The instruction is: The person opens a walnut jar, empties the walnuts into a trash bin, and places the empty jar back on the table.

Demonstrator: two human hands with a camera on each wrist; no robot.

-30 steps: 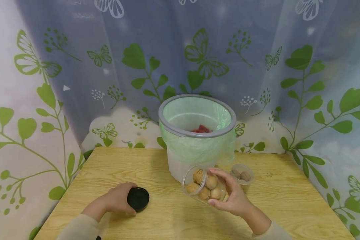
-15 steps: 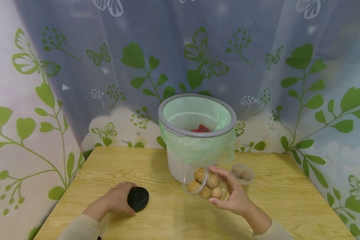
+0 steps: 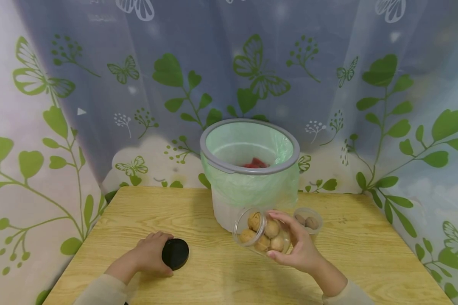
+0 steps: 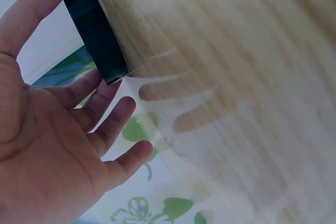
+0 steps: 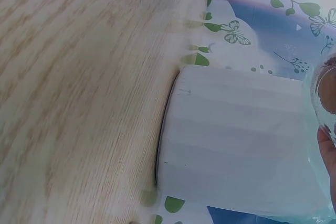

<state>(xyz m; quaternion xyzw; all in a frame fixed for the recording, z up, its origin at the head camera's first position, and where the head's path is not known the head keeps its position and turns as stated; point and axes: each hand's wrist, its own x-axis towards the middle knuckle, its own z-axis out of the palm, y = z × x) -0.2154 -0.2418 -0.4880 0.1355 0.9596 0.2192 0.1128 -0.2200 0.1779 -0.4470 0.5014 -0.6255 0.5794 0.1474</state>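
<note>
- The left hand point(image 3: 146, 256) lay on the worktop point(image 3: 198, 220) near the front left corner, fingers loosely spread against a black lid point(image 3: 175, 253). The left wrist view showed the palm open, fingertips touching the lid's rim point(image 4: 94, 30) without closing round it.
- The lid sat flat on the worktop, just right of that hand.
- The right hand point(image 3: 299, 250) held a clear jar point(image 3: 261, 233) above the worktop, right of centre, thumb and fingers curled round its body. The jar was tilted, its open mouth turned left and toward the camera.
- Inside the jar lay several walnuts point(image 3: 265, 237), bunched together.
- Just behind that hand, a small clear cup point(image 3: 308, 220) stood on the worktop with two brownish nuts in it; whether it touched the jar I could not tell.
- At the middle of the far edge stood a white bin point(image 3: 249, 169) with a grey rim and a pale green liner folded over its top. Something red point(image 3: 255, 163) lay at its bottom. In the right wrist view the bin's wall point(image 5: 236, 140) filled most of the frame.
- Behind everything hung a curtain point(image 3: 229, 63) printed with green leaves and butterflies.
</note>
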